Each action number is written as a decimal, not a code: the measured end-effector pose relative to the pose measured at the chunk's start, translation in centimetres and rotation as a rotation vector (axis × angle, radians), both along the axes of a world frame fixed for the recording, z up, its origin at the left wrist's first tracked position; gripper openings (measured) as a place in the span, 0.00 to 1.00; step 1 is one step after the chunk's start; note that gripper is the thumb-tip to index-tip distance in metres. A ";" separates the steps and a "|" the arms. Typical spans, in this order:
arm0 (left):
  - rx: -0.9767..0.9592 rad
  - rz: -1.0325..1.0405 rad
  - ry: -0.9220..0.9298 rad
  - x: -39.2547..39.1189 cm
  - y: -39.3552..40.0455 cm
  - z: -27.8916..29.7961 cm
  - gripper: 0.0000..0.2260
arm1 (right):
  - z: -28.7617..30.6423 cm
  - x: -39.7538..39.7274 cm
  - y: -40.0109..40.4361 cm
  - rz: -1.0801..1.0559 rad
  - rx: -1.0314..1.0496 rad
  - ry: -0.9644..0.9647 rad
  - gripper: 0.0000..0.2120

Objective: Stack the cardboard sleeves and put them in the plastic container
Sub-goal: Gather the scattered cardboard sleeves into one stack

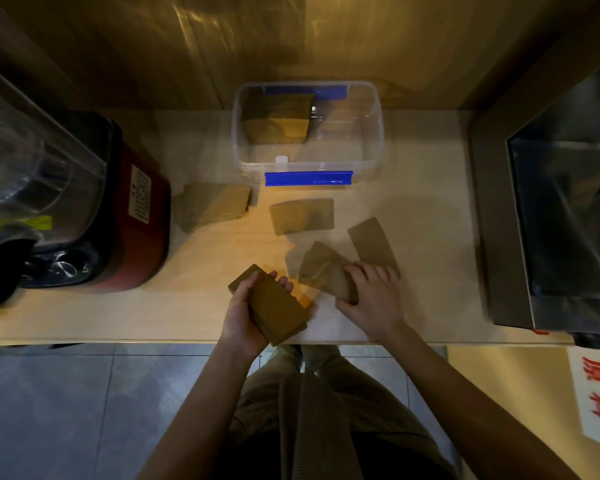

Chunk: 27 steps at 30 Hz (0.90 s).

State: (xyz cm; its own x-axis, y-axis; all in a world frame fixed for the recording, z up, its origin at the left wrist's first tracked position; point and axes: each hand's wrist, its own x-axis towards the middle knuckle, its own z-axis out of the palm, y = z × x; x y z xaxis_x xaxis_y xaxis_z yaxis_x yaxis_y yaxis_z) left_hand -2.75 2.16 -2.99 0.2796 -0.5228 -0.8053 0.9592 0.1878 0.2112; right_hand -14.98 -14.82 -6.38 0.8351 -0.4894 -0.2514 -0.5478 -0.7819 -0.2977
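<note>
My left hand (246, 315) grips a thick stack of brown cardboard sleeves (278, 308) just above the counter's front edge. Beside it, my right hand (369, 294) closes on a loose sleeve (321, 270) that lies flat on the counter. Three more lots of sleeves rest on the counter: one sleeve (373, 245) at the right, another sleeve (302, 216) in the middle, and a small pile (215, 209) at the left. The clear plastic container (378, 133) with blue clips stands at the back. A stack of sleeves (276, 124) sits in its left half.
A red blender base with a clear jug (84, 202) fills the counter's left side. A steel machine (551, 220) stands at the right. A wooden wall rises behind the container. The counter's front edge (118, 341) runs just under my hands, with tiled floor below.
</note>
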 end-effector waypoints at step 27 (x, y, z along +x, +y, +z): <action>-0.217 0.018 -0.162 1.4 -2.5 1.3 0.29 | 5.6 4.6 6.1 -0.092 0.399 -0.355 0.23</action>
